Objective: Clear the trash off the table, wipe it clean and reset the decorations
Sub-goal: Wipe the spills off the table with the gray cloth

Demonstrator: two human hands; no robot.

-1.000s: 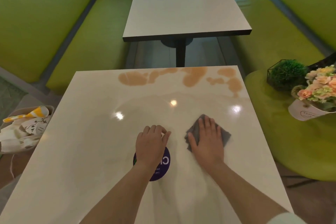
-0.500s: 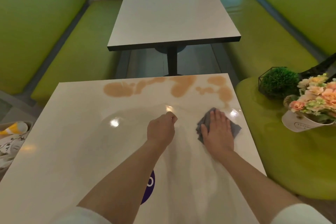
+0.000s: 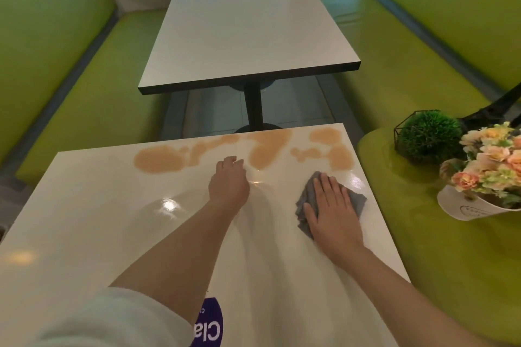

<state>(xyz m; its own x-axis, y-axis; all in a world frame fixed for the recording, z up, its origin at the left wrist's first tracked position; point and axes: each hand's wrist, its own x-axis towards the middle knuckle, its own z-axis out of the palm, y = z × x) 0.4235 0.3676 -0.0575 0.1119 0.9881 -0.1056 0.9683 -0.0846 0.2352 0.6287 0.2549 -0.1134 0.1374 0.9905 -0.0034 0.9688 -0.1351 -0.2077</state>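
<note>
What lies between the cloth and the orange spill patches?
In the head view, only a short strip of bare glossy table separates the cloth, pressed flat by the right hand, from the spill.

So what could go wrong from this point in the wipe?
The orange spill reaches the table's far edge, so pushing the grey cloth forward under the right hand may sweep liquid onto the floor. The left hand rests just short of the spill and could smear it.
</note>
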